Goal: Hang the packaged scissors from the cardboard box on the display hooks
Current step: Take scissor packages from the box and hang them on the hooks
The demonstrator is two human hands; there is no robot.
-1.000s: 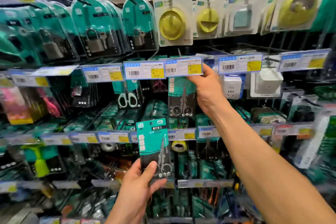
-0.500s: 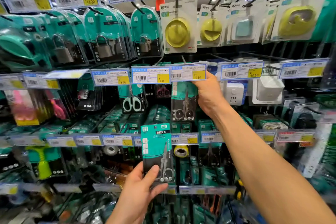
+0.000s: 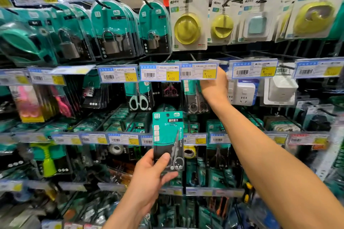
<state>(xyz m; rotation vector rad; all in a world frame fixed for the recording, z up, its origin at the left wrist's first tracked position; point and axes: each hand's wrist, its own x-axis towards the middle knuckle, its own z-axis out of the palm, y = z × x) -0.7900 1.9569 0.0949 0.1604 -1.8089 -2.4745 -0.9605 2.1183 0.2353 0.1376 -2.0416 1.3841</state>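
Gripping hand: the left hand [image 3: 149,174] has the packaged scissors [image 3: 167,135] by the lower end, with the thumb flat on the front and the fingers curled round behind and beneath.
Pack: upright, with teal card up top and black below. Small silver scissors sit in the blister, and the hang hole at the top edge is not yet on a hook.
Pack's place: out in front of the racks at mid-height, under the 4.00 tag [image 3: 160,72]. It's down and to the left of the right hand, well apart from it.
Right hand: the right hand [image 3: 214,87] is stretched up to the 3.50 tag [image 3: 199,70], back of the hand facing us. Its fingertips are lost behind that tag, so I can't tell whether they grasp anything.
Beside the wrist: a hung scissors pack [image 3: 193,98] dangles below that same tag, just left of the right hand.
Next hook along: white-handled scissors [image 3: 138,100] hang further left.
Top row: padlock packs [image 3: 111,29] on the left, yellow round lights [image 3: 187,28] on the right.
Right of the arm: white sockets [image 3: 243,93] in their packs.
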